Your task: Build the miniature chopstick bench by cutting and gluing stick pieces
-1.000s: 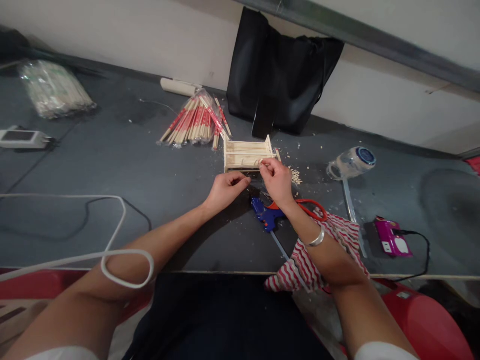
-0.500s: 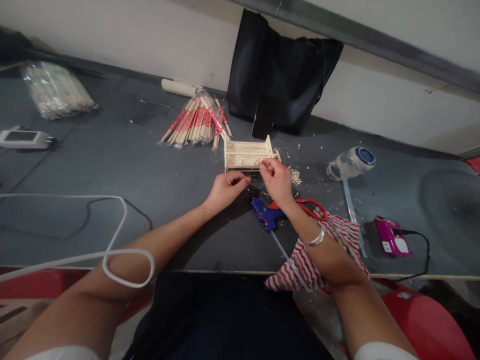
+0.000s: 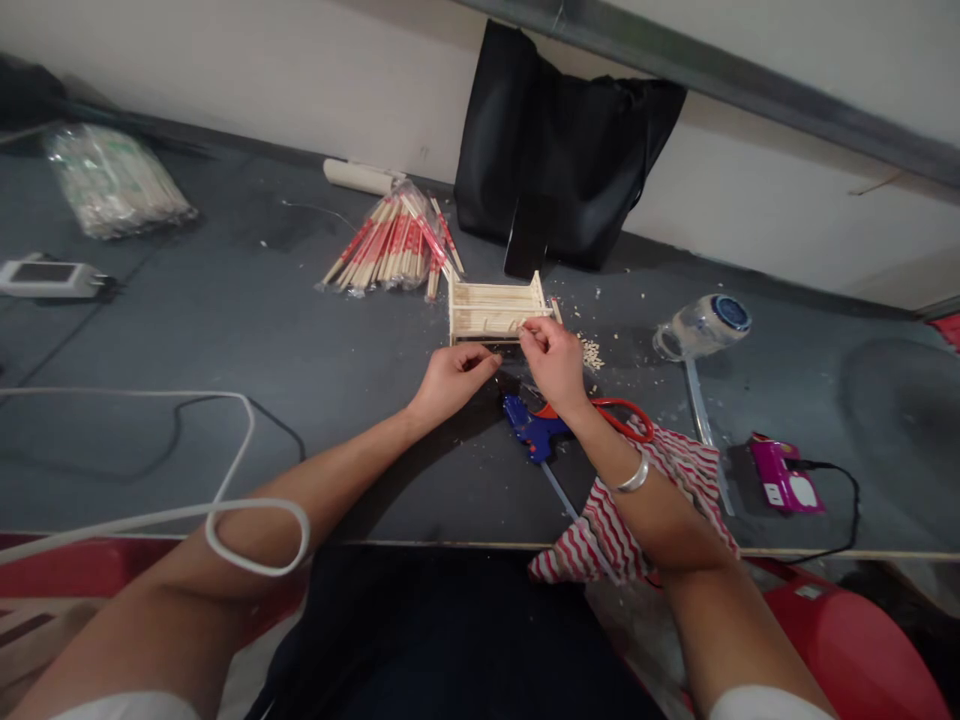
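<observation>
A small wooden frame built from chopsticks (image 3: 495, 295) stands on the dark table in front of me. My right hand (image 3: 553, 358) is at its near right corner, thumb and forefinger pinching a short pale stick piece (image 3: 522, 324). Just below the near edge of the frame is my left hand (image 3: 455, 380), its thumb and forefinger drawn together; what they hold, if anything, is too small to make out. Under my right wrist lies a blue glue gun (image 3: 531, 428) with an orange part, a clear glue stick (image 3: 559, 490) coming out of its back.
Bagged chopsticks (image 3: 390, 245) lie behind the frame to the left, a black bag (image 3: 555, 150) against the wall. Stick bits (image 3: 591, 353), a clear jar (image 3: 701, 327), a striped cloth (image 3: 600, 530) and a purple box (image 3: 784, 475) are right. A white cable (image 3: 247, 430) loops over my left forearm.
</observation>
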### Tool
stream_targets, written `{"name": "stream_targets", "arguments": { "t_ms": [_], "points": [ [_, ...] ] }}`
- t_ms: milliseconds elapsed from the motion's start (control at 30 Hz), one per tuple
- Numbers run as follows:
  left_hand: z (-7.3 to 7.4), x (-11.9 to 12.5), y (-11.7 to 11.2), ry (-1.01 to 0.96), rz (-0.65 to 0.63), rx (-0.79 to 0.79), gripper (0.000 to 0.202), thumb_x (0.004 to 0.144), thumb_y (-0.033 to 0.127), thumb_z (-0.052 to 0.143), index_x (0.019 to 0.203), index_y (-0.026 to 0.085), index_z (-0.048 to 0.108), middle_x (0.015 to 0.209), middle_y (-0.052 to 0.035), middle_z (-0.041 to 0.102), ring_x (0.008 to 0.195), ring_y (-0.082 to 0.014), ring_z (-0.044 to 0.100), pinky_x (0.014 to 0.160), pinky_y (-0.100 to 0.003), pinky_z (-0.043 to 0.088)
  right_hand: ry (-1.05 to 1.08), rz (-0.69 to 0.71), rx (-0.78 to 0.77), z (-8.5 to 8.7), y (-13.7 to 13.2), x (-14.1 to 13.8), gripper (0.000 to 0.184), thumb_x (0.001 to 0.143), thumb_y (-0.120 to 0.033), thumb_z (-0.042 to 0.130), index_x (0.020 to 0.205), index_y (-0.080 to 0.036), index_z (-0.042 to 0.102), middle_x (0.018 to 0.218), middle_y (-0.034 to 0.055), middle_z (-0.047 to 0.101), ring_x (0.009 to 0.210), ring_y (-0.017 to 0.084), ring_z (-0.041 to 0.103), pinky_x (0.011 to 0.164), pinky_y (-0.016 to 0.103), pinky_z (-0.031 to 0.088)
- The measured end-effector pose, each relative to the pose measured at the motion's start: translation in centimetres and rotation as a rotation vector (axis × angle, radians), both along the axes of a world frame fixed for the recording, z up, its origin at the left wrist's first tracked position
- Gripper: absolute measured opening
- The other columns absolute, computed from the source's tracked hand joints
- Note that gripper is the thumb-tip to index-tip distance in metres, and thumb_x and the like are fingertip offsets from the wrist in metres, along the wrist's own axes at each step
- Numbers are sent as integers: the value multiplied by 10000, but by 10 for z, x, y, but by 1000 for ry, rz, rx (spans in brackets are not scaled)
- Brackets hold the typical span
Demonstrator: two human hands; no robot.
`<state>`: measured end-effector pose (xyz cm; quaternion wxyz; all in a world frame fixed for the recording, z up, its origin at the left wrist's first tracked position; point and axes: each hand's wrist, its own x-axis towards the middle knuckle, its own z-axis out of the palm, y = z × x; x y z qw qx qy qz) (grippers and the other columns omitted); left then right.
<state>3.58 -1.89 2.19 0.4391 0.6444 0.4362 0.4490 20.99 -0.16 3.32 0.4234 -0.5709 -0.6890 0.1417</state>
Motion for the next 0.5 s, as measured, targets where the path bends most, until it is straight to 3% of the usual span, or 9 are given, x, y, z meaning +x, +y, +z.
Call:
{"name": "stream_targets", "arguments": {
  "t_ms": [500],
  "points": [
    [2,-1,0,16,-9,-20,296,807,408,596,610,189,579,570,30,500,549,-104,406,518,-224,349,-35,-18,-29,0,0,-1,100,891,-218,590,845,-206,678,630,-35,611,560,138,518,653,301,433]
  ]
}}
